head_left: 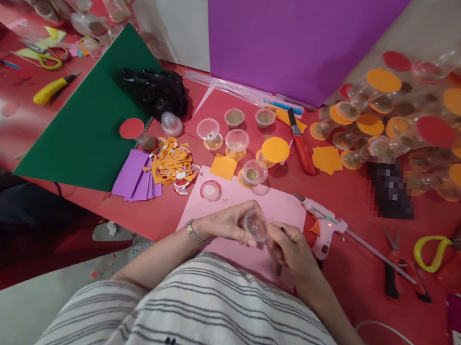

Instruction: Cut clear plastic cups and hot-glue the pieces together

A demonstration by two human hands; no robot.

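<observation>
My left hand (239, 223) grips a small round clear plastic cup (255, 225) above the pale pink paper sheet (207, 213); my right hand (288, 246) closes around a thin dark tool (279, 267) beside it. Beyond sit more cups.

1 head-worn camera, facing forward and steeply down.
From above the striped shirt (219, 315), it looks over the 2 hands at near range, across the red table (350, 272) to the purple board (297, 34) standing at the back; with 1 view, no part of the scene is shared.
</observation>
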